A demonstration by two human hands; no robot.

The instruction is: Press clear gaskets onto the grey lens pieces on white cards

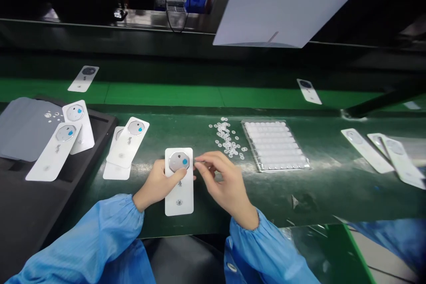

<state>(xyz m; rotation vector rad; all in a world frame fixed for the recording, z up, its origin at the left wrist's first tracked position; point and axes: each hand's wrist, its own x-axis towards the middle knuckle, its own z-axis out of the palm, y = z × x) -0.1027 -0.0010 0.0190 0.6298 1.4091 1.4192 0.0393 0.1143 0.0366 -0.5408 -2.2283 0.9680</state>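
Note:
A white phone back panel [184, 193], with a grey octagonal camera area and a small blue sticker at its top, is gripped by my left hand [158, 184]. The thumb lies across its face just below the camera area. Beside the panel's upper right edge, my right hand [226, 182] has its thumb and index finger pinched together. Whatever is between those fingertips is too small to make out. Just beyond the right hand lies a scatter of small clear discs [228, 140]. A clear tray [276, 144] with rows of whitish pieces sits to the right of them.
Two overlapping panels [128, 144] lie left of my hands. A dark tray [96, 135] at far left carries grey sheets [21, 128] and more panels. Other panels [366, 148] rest at right. Single panels [83, 79] lie on the green belt [166, 95]. A white sheet [282, 4] hangs above.

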